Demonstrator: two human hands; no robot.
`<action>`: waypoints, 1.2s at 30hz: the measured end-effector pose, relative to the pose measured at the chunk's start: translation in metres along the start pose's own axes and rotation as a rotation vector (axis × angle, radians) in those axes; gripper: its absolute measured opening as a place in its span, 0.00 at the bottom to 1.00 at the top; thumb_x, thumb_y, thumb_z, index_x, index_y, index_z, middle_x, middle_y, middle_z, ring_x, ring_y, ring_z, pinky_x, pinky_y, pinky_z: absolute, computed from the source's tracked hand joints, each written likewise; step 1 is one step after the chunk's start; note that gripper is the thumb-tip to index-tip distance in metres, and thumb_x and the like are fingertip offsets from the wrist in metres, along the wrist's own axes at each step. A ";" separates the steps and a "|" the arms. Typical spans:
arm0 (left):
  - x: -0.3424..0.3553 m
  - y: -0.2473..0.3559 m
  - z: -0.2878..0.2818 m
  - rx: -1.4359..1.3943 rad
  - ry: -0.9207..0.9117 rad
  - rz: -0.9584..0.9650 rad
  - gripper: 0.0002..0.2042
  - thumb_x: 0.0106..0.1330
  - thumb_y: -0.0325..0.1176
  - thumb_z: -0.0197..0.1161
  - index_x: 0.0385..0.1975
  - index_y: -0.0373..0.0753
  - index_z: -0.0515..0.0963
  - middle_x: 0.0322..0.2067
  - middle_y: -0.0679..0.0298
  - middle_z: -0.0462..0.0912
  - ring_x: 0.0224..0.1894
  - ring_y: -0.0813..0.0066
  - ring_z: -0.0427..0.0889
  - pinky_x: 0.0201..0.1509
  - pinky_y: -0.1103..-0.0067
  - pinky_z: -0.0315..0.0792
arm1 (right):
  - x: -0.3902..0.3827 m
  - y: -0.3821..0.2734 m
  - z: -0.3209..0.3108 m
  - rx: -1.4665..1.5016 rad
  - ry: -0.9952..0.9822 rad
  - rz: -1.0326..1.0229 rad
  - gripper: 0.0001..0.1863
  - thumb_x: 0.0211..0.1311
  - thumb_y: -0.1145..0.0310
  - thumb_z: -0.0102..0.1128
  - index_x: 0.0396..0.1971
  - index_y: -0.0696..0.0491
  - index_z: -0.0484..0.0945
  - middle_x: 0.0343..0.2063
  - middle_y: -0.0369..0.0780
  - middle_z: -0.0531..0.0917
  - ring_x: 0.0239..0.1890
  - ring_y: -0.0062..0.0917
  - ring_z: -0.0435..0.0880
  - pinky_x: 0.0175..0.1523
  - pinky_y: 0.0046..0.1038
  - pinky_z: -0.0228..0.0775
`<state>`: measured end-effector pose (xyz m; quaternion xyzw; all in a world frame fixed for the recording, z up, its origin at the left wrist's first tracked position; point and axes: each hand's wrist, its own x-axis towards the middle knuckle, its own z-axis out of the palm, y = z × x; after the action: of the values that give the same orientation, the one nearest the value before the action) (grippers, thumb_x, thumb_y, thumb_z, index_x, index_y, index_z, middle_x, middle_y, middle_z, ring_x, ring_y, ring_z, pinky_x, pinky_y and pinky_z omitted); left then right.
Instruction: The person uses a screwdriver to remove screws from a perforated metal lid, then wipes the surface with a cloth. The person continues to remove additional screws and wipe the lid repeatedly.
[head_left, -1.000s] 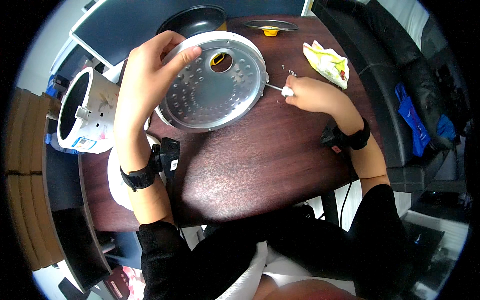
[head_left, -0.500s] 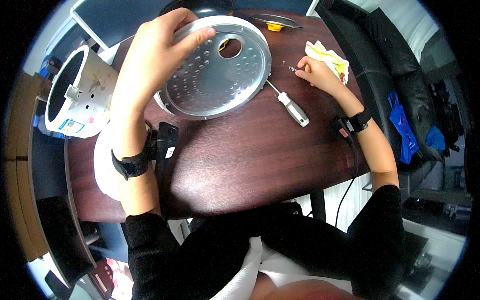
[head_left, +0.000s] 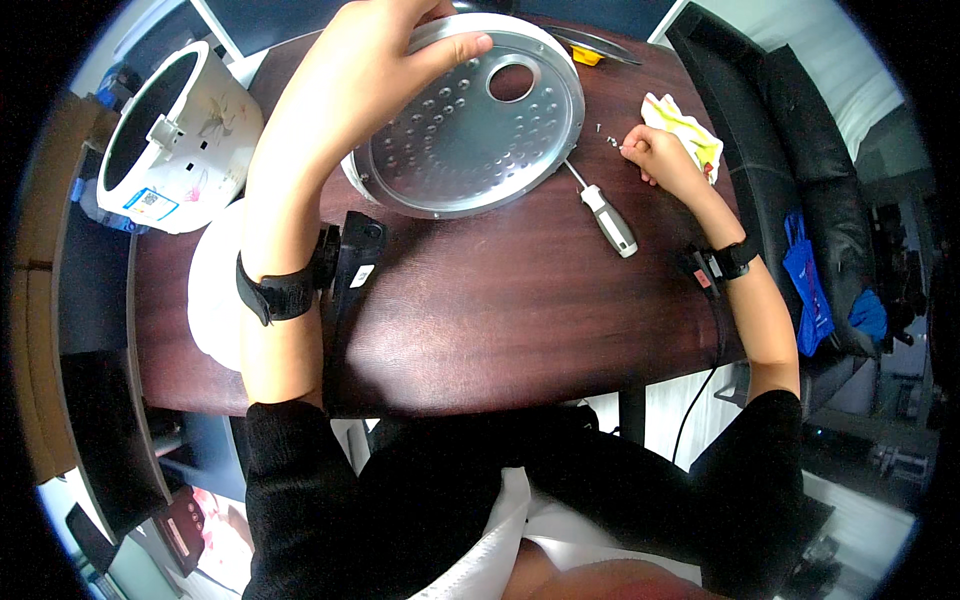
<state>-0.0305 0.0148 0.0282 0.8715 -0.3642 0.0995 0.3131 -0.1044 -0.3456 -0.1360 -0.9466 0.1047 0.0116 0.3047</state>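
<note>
My left hand (head_left: 385, 75) grips the upper left rim of a round white lid, thumb on its dimpled metal inner plate (head_left: 450, 165). The plate, with a round hole near its top, faces me and is tilted. At the right, the fingers of my right hand (head_left: 655, 155) are pinched together just beside a few tiny screws (head_left: 612, 141); what lies between the fingertips is too small to make out. A grey and white screwdriver (head_left: 608, 222) rests on the table, its shaft tip hidden at the lid's edge.
A white cooker body (head_left: 215, 135) with a floral print stands at the left of the dark wooden table (head_left: 500, 320). A white rounded thing (head_left: 212, 300) lies under my left forearm. Behind my right hand is a crumpled cloth (head_left: 690, 130); a pan lid with a yellow knob (head_left: 587, 57) sits at the back.
The whole view has shifted slightly. My right fingers have curled closer together beside the screws. My left hand still holds the lid, with much the same tilt.
</note>
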 end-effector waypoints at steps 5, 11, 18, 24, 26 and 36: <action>0.003 -0.003 -0.005 -0.016 -0.115 -0.057 0.17 0.66 0.42 0.62 0.36 0.31 0.78 0.27 0.55 0.82 0.28 0.70 0.81 0.35 0.76 0.75 | 0.001 -0.004 0.000 -0.104 -0.018 -0.061 0.07 0.65 0.68 0.60 0.30 0.54 0.74 0.14 0.29 0.71 0.14 0.12 0.70 0.18 0.19 0.61; 0.003 -0.011 -0.003 -0.031 -0.123 -0.036 0.17 0.66 0.42 0.61 0.36 0.30 0.78 0.26 0.55 0.82 0.28 0.70 0.82 0.35 0.75 0.75 | 0.001 -0.014 -0.003 -0.140 -0.026 -0.075 0.10 0.65 0.66 0.60 0.29 0.56 0.74 0.14 0.32 0.74 0.15 0.16 0.73 0.20 0.22 0.64; 0.001 -0.013 -0.007 -0.049 -0.098 0.054 0.18 0.65 0.42 0.64 0.39 0.29 0.75 0.28 0.49 0.82 0.31 0.60 0.83 0.38 0.71 0.76 | -0.007 -0.026 -0.017 -0.094 -0.007 -0.137 0.10 0.67 0.66 0.58 0.30 0.56 0.75 0.15 0.33 0.75 0.15 0.16 0.75 0.21 0.21 0.65; -0.004 -0.015 -0.003 -0.150 0.007 0.192 0.17 0.59 0.31 0.65 0.45 0.31 0.71 0.33 0.48 0.81 0.36 0.57 0.82 0.43 0.70 0.75 | -0.035 -0.096 -0.024 0.276 0.016 -0.285 0.05 0.67 0.69 0.58 0.33 0.54 0.77 0.19 0.28 0.76 0.18 0.11 0.75 0.23 0.14 0.63; 0.001 -0.014 -0.007 -0.262 -0.119 0.180 0.17 0.57 0.28 0.65 0.45 0.32 0.70 0.33 0.49 0.80 0.36 0.58 0.82 0.43 0.70 0.75 | -0.043 -0.130 -0.017 0.443 0.022 -0.373 0.06 0.68 0.68 0.58 0.34 0.55 0.77 0.21 0.30 0.76 0.19 0.12 0.76 0.23 0.14 0.64; 0.006 -0.028 0.016 -0.384 -0.043 0.405 0.11 0.57 0.29 0.69 0.38 0.36 0.80 0.45 0.61 0.79 0.55 0.70 0.75 0.61 0.76 0.65 | -0.036 -0.205 0.011 0.905 -0.029 -0.447 0.11 0.70 0.65 0.53 0.40 0.58 0.75 0.26 0.34 0.76 0.21 0.17 0.78 0.26 0.16 0.69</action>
<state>-0.0081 0.0169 0.0050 0.7076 -0.5497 0.0710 0.4383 -0.0976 -0.1702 -0.0241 -0.7185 -0.1103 -0.0875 0.6811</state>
